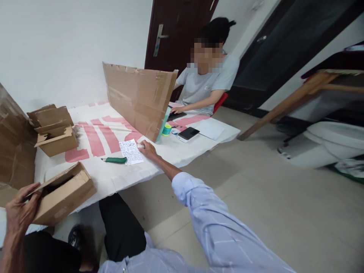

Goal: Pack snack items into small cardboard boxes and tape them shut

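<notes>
My left hand (22, 208) grips the near left end of an open cardboard box (66, 197), thumb inside the opening and fingers over the raised flap. The box sits at the table's front edge. My right hand (148, 150) is closed at the right edge of a white sheet (131, 152) printed with rows of small marks. A small pale thing shows at its fingertips, too small to name. A green-handled utility knife (114, 160) lies just left of the sheet, its tip pointing left.
A second open box (57, 140) stands behind, near large cardboard (14, 144) at the left. An upright cardboard panel (139, 98) divides the table (105, 174). Beyond it sits a person (204, 79), near a phone (189, 133) and a green tape roll (166, 130).
</notes>
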{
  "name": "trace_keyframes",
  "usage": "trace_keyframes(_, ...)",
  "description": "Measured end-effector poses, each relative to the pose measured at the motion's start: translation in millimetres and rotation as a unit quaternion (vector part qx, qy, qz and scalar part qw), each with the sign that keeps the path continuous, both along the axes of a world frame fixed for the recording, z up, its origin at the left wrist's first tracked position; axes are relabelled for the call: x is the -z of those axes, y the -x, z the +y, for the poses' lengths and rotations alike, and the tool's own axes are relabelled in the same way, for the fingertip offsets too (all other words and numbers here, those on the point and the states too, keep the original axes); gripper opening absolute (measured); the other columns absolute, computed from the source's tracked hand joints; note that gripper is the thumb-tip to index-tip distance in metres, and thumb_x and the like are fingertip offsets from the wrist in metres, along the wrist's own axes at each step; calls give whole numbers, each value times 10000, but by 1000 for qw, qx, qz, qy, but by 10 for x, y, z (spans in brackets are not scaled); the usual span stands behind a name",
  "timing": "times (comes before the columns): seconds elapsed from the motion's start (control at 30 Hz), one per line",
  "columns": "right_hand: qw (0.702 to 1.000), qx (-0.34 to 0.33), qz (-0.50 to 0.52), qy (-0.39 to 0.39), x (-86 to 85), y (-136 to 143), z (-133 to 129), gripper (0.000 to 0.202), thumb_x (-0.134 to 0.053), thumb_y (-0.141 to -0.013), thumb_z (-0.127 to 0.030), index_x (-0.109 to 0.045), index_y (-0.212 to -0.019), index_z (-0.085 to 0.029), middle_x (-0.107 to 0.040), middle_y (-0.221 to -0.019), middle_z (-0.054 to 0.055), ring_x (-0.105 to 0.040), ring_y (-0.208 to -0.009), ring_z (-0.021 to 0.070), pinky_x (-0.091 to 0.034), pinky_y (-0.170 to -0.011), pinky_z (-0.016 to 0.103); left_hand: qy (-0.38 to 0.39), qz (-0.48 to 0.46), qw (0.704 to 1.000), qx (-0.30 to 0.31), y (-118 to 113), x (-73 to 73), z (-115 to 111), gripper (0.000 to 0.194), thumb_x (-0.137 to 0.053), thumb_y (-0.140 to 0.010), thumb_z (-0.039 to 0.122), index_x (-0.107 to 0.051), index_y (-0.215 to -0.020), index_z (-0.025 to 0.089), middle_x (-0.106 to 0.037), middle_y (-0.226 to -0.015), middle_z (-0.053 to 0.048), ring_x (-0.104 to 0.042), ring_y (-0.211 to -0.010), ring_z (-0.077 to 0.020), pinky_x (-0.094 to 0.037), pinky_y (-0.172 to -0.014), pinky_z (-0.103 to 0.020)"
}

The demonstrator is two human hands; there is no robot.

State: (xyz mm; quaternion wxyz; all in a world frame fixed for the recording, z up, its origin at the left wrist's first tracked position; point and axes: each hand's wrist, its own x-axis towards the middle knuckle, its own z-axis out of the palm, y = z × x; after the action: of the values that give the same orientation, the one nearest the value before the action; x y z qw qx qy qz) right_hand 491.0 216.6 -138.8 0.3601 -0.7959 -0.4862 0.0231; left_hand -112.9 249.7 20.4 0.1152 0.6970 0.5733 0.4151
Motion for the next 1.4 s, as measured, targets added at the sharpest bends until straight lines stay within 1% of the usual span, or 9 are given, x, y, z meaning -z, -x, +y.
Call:
trace_keyframes(0.17,999,41,-5,-12,-15,-100,-64,225,-568,-921,-378,-635,-1076,-230,-739,-1111,112,-622,-979,244,-492,-902,364,50,-81,995,-8,45,46,-37,517,-778,-736,586,-826,-1098,221,-850,-1028,-61,-778,-832,-225,-610,-654,-261)
trace_keyframes(0.37,999,35,-22,-22,4,-63,-328,202,-532,-953,-413,-628,-922,-238,-715,-1011,138,-606,-1002,270,-510,-950,426,63,-192,979,34,38,101,-251,880,-789,-750,762,-690,-1342,119,-785,-1285,-213,-745,-1196,-316,-616,-1040,-404)
trace_keyframes(0.5,997,18,-34,-62,13,-27,-362,262,-476,-962,-419,-644,-978,-218,-678,-1074,205,-597,-1135,346,-479,-1055,556,121,-259,951,116,211,374,-384,1281,-808,-592,911,-487,-1583,165,-661,-1480,-270,-634,-1408,-415,-582,-1101,-478)
trace_keyframes(0.6,989,-15,-46,-143,-81,170,-269,261,-519,-933,-446,-652,-994,-230,-688,-1062,182,-638,-1080,350,-521,-1032,588,179,-275,928,179,344,607,-507,1509,-914,-441,869,-359,-1671,193,-581,-1562,-269,-559,-1480,-450,-559,-1131,-488)
trace_keyframes(0.73,971,-154,5,-184,-493,925,-208,292,-537,-973,-476,-679,-1055,-234,-719,-1069,139,-699,-976,301,-622,-856,499,234,-205,927,210,326,735,-650,1363,-1036,-482,566,-412,-1641,210,-570,-1583,-203,-521,-1504,-418,-480,-1230,-492)
trace_keyframes(0.87,921,-330,12,-208,-1015,1885,-310,240,-597,-1029,-422,-723,-1143,-252,-760,-1149,121,-727,-1078,300,-618,-978,523,231,-148,939,208,232,747,-687,1180,-972,-582,367,-426,-1612,189,-579,-1558,-178,-543,-1454,-396,-467,-1239,-538)
trace_keyframes(1.0,861,-459,-11,-218,-1323,2490,-451,245,-625,-1045,-373,-737,-1233,-264,-775,-1213,119,-717,-1178,318,-604,-1052,554,208,-151,947,194,178,743,-745,1283,-946,-605,349,-279,-1692,212,-444,-1664,-195,-429,-1545,-421,-516,-1181,-533)
trace_keyframes(1.13,839,-517,-20,-170,-1354,2650,-476,323,-626,-1049,-410,-718,-1329,-276,-748,-1322,126,-684,-1278,328,-568,-1130,584,160,-147,959,183,77,697,-875,1353,-957,-628,395,-178,-1727,270,-349,-1688,-200,-391,-1564,-420,-564,-1101,-515)
trace_keyframes(1.4,863,-490,16,-124,-1139,2454,-450,354,-604,-1053,-506,-754,-1266,-266,-780,-1235,122,-719,-1217,325,-592,-1085,554,30,-91,978,187,-229,576,-1007,1309,-981,-636,418,-238,-1706,287,-407,-1632,-194,-447,-1509,-415,-497,-1169,-588)
